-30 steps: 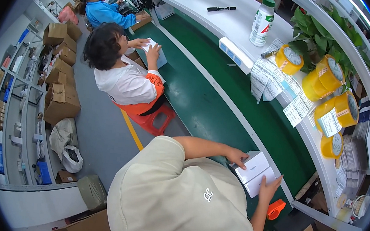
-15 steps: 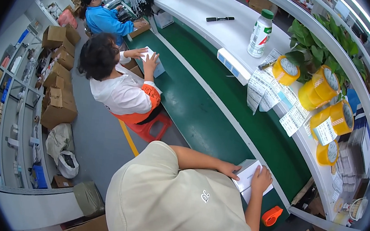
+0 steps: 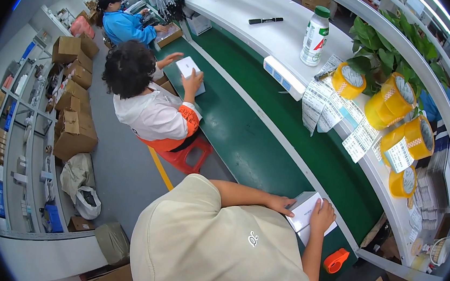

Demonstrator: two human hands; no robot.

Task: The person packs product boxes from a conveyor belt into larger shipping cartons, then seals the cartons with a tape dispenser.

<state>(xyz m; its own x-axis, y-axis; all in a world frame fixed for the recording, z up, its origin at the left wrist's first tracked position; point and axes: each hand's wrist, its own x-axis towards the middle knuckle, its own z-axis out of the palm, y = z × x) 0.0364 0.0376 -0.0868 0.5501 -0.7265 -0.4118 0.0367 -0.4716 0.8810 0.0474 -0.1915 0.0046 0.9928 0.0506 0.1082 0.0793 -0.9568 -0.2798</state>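
Observation:
On the near end of the green bench [image 3: 257, 168] are white boxes [image 3: 303, 212], close together, at least two by the visible seam; their lower parts are partly hidden. My left hand [image 3: 281, 204] presses its fingers against the left edge of the upper white box. From the right, my right hand [image 3: 323, 217] grips the same box, its fingers curled over the top and side. Just below the boxes, an orange tape dispenser [image 3: 336, 260] lies on the bench, touched by neither hand.
A white shelf [image 3: 238, 6] runs along the far side, carrying yellow tape rolls [image 3: 391, 105], label sheets [image 3: 318, 103], a bottle [image 3: 315, 38], a black marker [image 3: 265, 21] and a power strip [image 3: 284, 78]. To the left a co-worker [image 3: 150, 101] on a red stool [image 3: 193, 156] holds a white box.
My hands stay on the white box with hardly any movement. The co-worker's left hand has come off the top of their box, which is now tilted up. The view has shifted slightly.

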